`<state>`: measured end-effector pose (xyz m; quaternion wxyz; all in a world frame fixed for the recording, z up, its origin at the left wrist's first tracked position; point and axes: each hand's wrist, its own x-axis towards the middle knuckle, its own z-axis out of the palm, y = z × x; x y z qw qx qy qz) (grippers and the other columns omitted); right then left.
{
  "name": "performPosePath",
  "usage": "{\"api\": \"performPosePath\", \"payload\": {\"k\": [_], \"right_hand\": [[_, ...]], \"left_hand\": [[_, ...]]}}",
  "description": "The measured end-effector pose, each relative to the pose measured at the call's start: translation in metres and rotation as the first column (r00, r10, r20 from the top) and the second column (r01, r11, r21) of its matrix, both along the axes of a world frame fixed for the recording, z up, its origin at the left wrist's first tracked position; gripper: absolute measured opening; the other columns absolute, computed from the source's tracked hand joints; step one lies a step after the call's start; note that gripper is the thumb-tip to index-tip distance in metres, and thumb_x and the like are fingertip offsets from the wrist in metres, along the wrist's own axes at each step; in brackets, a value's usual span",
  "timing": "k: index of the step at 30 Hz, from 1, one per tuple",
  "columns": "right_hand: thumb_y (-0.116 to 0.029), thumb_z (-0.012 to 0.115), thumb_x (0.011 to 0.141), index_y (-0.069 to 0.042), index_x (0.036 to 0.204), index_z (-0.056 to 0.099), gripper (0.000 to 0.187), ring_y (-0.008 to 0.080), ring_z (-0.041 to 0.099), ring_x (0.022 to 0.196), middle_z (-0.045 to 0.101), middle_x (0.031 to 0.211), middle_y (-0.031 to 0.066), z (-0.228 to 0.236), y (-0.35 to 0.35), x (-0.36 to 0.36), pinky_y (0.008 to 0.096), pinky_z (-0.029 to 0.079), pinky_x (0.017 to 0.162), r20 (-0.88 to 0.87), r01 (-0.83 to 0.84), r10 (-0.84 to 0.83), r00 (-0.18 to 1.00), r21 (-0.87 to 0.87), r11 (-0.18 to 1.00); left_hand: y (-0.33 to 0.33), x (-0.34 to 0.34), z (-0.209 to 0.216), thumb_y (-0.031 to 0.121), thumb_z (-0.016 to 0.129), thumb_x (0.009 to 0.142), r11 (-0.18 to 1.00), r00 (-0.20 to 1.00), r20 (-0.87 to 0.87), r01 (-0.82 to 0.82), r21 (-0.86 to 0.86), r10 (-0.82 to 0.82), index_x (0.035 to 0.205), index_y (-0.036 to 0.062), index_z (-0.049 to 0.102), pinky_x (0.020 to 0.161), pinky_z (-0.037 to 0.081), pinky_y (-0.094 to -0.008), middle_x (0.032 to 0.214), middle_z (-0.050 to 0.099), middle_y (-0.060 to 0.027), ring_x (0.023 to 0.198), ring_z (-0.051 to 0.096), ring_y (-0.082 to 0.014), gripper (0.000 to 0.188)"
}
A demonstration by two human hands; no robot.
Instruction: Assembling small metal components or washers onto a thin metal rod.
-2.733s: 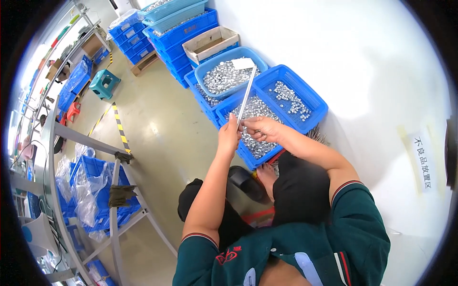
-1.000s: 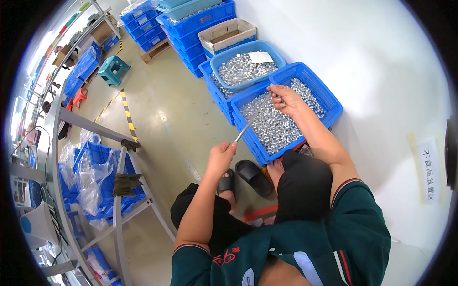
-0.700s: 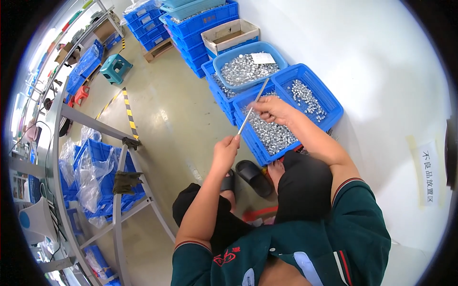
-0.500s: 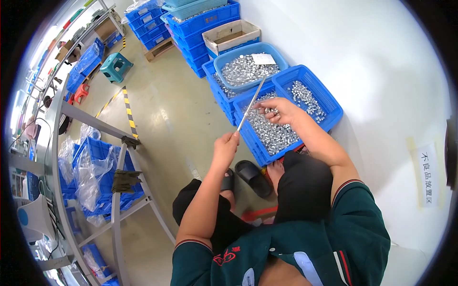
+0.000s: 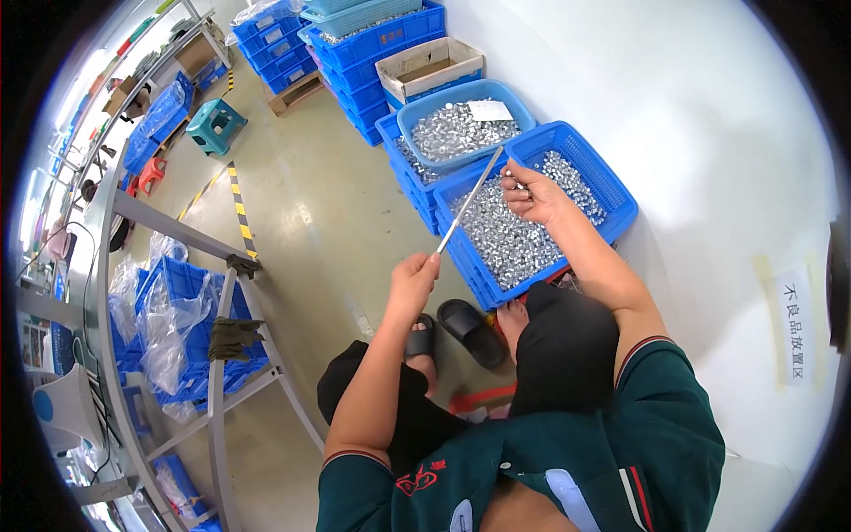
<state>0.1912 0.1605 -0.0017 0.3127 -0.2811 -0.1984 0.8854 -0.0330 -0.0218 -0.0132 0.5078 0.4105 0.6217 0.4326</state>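
Note:
My left hand (image 5: 415, 282) is closed round the lower end of a thin, silvery rod (image 5: 468, 202), which slants up and to the right. Close to the rod's far tip is my right hand (image 5: 529, 193), its fingers curled round some small shiny metal parts; thumb and fingertips pinch near the tip. Whether a part touches the tip is too small to tell. Beneath both the rod and the right hand lies a blue crate (image 5: 486, 291) with a heap of small silvery metal parts (image 5: 514, 248). A blue mesh basket (image 5: 612, 191) beside it holds more of these parts.
Behind the crate, a light-blue basin (image 5: 523, 113) of metal parts carries a paper slip. Farther back are a box (image 5: 461, 60) and stacked blue crates (image 5: 346, 75). A metal-legged bench (image 5: 215, 381) stands at left, a white wall (image 5: 709, 168) at right. Black slippers (image 5: 470, 332) are by my feet.
My right hand has moved up and to the right, from beside the rod's middle to its far tip. The rod has tilted slightly rightward; my left hand has shifted slightly down and left.

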Motion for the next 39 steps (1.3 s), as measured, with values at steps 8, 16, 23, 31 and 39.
{"api": "performPosePath", "payload": {"k": [8,16,23,31,39], "right_hand": [[-0.029,0.060,0.083,-0.007,0.087,0.052,0.024,0.0047,0.035,0.046,0.042,0.063,-0.0012,0.005,0.006,0.003,0.0152,0.023,0.034,-0.045,0.128,-0.131,0.990,-0.057,0.990],[-0.028,0.061,0.082,-0.005,0.085,0.052,0.025,0.0043,0.034,0.044,0.040,0.060,-0.0014,0.014,0.007,0.003,0.0156,0.023,0.033,-0.031,0.107,-0.108,0.994,-0.040,0.993],[-0.022,0.062,0.082,-0.003,0.078,0.053,0.022,0.0033,0.034,0.042,0.041,0.057,-0.0008,0.025,0.014,0.010,0.0144,0.022,0.032,0.024,-0.018,0.020,1.000,-0.056,0.998],[-0.021,0.062,0.082,-0.002,0.078,0.053,0.021,0.0025,0.034,0.041,0.041,0.056,-0.0006,0.031,0.014,0.010,0.0137,0.023,0.031,0.027,-0.050,0.051,0.998,-0.052,0.997],[-0.020,0.061,0.082,-0.002,0.080,0.053,0.020,0.0029,0.034,0.041,0.043,0.057,0.0000,0.034,0.016,0.013,0.0143,0.024,0.031,0.139,-0.085,0.084,0.987,-0.002,0.996]], "left_hand": [[-0.004,-0.001,0.004,0.029,0.052,0.087,0.999,0.993,-0.111,0.048,-0.023,-0.050,0.062,0.0060,0.048,0.044,0.025,-0.0224,0.052,0.037,0.0049,0.048,0.032,-0.0049,0.034],[-0.007,-0.002,0.010,0.029,0.051,0.087,0.998,0.989,-0.135,0.064,-0.015,-0.066,0.063,0.0054,0.048,0.044,0.025,-0.0226,0.052,0.036,0.0048,0.049,0.031,-0.0046,0.034],[-0.007,-0.012,0.008,0.029,0.052,0.087,0.994,0.968,-0.238,0.099,0.048,-0.085,0.064,0.0047,0.049,0.044,0.026,-0.0225,0.053,0.036,0.0049,0.048,0.032,-0.0046,0.033],[-0.007,-0.014,0.013,0.025,0.054,0.085,0.995,0.966,-0.248,0.086,0.049,-0.071,0.068,-0.0015,0.049,0.048,0.031,-0.0292,0.052,0.036,-0.0038,0.053,0.033,-0.0103,0.032],[-0.007,-0.017,0.015,0.026,0.053,0.086,0.985,0.923,-0.380,0.120,0.124,-0.064,0.066,0.0028,0.050,0.046,0.028,-0.0230,0.054,0.038,0.0039,0.051,0.035,-0.0051,0.031]]}}
